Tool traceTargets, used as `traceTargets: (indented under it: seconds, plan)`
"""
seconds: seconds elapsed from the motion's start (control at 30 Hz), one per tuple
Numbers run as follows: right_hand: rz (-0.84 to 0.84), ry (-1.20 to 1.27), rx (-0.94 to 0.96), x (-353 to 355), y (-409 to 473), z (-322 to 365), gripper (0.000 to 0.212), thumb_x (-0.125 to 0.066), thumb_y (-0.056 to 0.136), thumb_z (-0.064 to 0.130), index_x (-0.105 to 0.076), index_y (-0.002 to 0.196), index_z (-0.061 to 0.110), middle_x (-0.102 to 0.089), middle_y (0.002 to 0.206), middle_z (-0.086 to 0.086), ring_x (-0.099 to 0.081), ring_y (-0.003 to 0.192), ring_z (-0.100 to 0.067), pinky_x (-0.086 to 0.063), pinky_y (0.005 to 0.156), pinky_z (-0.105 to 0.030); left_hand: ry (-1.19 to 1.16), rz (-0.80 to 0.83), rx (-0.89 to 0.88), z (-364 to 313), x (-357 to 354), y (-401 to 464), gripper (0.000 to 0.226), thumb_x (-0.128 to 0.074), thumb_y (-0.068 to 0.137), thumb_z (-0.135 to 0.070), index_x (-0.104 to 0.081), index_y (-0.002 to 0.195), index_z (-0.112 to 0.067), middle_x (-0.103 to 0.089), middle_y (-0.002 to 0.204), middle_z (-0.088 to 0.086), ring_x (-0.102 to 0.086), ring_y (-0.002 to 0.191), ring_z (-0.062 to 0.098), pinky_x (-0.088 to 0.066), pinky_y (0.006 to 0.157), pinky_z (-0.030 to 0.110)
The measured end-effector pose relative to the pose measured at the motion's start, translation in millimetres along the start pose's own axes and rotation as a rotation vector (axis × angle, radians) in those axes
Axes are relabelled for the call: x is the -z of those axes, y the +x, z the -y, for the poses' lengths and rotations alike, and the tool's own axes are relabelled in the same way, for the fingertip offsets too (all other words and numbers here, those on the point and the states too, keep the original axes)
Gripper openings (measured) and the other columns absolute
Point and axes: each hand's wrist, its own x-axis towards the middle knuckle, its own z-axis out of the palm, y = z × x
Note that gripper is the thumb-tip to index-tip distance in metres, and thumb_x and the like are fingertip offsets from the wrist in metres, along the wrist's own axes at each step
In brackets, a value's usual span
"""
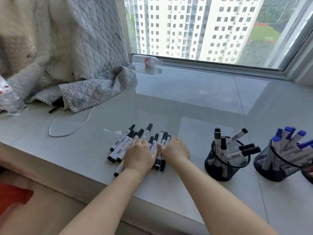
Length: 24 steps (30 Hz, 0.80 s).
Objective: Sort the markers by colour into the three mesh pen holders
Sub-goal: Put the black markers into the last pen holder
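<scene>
On the glossy sill, at about six o'clock of the view, we are working over the loose pile of black-capped markers (135, 145) with both hands. Our left hand (139, 156) is lying flat across the near middle of the pile, fingers fairly straight and pressing down, not wrapped round anything. Our right hand (176, 148) is resting on the pile's three o'clock edge; its fingers are bending over the markers, but we cannot tell whether they are actually pinching one or only raking them together.

Towards three o'clock, well apart from the pile, the black-marker holder (225, 168) is standing with several black-capped markers leaning out of it. Further towards three o'clock the blue-marker holder (272, 167) is carrying blue-capped ones, and a third holder (308, 173) is only just showing at the frame edge, its contents hidden.

What could go wrong, in our judgement: the markers are round and the sill is slick, so squeezing the pile from both sides may be sending some rolling towards the near edge and off it. Grabbing too many at once could let a few slip on the way over. The markers already leaning out of the black-marker holder are crowding its mouth, so a careless drop could knock it over.
</scene>
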Motion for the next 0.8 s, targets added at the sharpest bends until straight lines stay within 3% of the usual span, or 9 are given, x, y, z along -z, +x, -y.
traceTargets:
  seconds: [0.17,0.33,0.6,0.8]
  plan:
    - [0.006,0.025,0.052,1.5,-4.3,-11.4,0.053,-0.043,0.091,0.044,-0.038,0.132,0.011,-0.044,0.133,-0.007,-0.04,0.123,-0.025,-0.035,0.097,-0.037,-0.028,0.064,0.04,-11.9,2.9,2.2,0.054,-0.047,0.089,-0.05,-0.049,0.118,-0.004,-0.052,0.12,0.012,-0.057,0.105,0.027,-0.046,0.083,0.033]
    - [-0.12,-0.037,0.103,-4.5,-22.8,-36.3,0.031,-0.039,0.092,0.026,-0.042,0.119,0.011,-0.048,0.124,-0.008,-0.043,0.114,-0.026,-0.034,0.09,-0.035,-0.019,0.159,0.075,-21.5,7.5,8.0,0.053,-0.048,0.088,-0.044,-0.047,0.12,-0.002,-0.051,0.124,0.015,-0.056,0.108,0.029,-0.047,0.082,0.034]
    - [-0.203,-0.169,0.165,-6.0,-47.3,-61.8,0.03,-0.027,0.099,0.024,-0.044,0.116,0.005,-0.053,0.12,-0.012,-0.05,0.109,-0.024,-0.035,0.09,-0.032,-0.133,0.279,0.184,-39.2,1.9,6.2,0.062,-0.046,0.087,-0.045,-0.034,0.128,0.001,-0.043,0.131,0.019,-0.047,0.117,0.033,-0.043,0.089,0.038]
    - [-0.202,-0.184,0.203,0.3,-74.8,-80.3,0.03,-0.026,0.099,0.024,-0.044,0.114,0.006,-0.052,0.118,-0.01,-0.051,0.107,-0.024,-0.039,0.086,-0.031,-0.084,0.351,0.261,-50.7,5.7,11.2,0.065,-0.048,0.086,-0.042,-0.032,0.132,0.001,-0.042,0.134,0.019,-0.044,0.123,0.033,-0.043,0.093,0.039]
